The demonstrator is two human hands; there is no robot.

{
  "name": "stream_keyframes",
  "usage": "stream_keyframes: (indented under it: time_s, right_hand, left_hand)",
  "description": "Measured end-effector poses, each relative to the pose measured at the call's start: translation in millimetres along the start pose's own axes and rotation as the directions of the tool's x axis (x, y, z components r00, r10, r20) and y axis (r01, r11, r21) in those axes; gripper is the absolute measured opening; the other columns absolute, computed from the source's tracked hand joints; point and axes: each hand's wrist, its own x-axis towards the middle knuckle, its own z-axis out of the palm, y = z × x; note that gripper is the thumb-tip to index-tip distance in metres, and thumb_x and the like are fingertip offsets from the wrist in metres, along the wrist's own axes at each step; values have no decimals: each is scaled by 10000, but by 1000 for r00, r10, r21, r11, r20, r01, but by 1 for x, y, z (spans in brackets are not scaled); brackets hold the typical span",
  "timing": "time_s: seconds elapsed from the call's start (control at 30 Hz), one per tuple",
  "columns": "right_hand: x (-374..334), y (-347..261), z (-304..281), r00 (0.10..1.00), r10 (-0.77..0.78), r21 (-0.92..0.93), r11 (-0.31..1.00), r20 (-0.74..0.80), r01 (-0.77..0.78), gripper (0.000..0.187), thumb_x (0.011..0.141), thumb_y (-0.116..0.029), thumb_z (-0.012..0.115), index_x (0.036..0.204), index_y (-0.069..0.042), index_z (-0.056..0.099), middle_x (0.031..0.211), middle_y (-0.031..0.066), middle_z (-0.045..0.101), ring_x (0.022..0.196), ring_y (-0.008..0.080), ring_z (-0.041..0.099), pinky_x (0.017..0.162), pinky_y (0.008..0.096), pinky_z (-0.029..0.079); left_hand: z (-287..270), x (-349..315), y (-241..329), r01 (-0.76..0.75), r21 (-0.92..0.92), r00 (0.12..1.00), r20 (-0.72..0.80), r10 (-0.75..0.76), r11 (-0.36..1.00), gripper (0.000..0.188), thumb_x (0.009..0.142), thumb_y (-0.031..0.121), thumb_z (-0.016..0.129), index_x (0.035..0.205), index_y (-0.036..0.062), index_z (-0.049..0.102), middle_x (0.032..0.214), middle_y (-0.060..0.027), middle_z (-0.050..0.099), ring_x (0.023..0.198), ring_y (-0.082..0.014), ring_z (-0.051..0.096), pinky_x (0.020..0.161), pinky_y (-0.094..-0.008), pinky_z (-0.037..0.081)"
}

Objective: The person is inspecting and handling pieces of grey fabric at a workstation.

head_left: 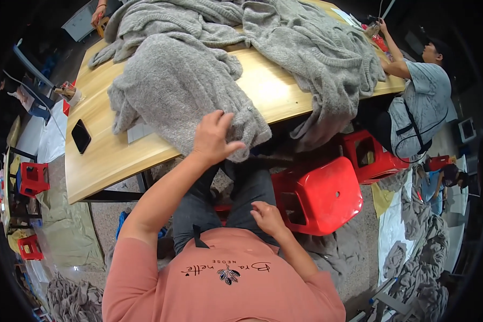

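Note:
A grey fuzzy knit garment (172, 86) drapes over the near edge of a light wooden table. My left hand (214, 138) lies on its hanging end, palm down, with the thumb spread away from the fingers. A small shiny spot shows on the knit just right of those fingers. Above my right thigh, apart from the garment, my right hand (267, 217) has its fingers curled in toward the thumb. Whether something small is between them is too fine to make out.
More grey knitwear (327, 53) covers the back and right of the wooden table (102, 166). A black phone (81, 136) rests at its left. Red stools (327, 196) stand at my right. A person (421, 102) sits at the right corner. Grey garments (418, 257) lie on the floor.

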Motion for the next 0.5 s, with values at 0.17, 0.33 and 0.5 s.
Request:
stream_keyframes:
  time_s: [0.17,0.33,0.5]
  right_hand:
    - [3,-6,4,999,-47,46,998,18,46,265,748,-84,590,995,7,564,855,148,617,754,258,612,662,308,482]
    - [9,-16,-12,983,128,380,922,-131,-69,433,712,27,578,1136,0,492,951,136,588,781,187,596,635,242,475]
    - [39,-59,-32,829,-282,-42,953,-483,300,536,683,-43,615,1193,-33,450,1234,206,399,1042,316,481,896,365,387]
  left_hand:
    - [25,-14,1,132,-158,976,195,-100,979,263,597,43,587,859,59,572,747,-128,509,745,-312,520,611,-387,416]
    - [-42,-48,56,444,-673,895,370,-250,592,147,573,-18,510,711,1,557,629,-147,500,572,-307,508,537,-335,414]
    - [-97,-64,72,314,-785,832,498,243,533,57,582,21,525,600,8,472,520,-126,412,468,-262,467,446,-312,364]
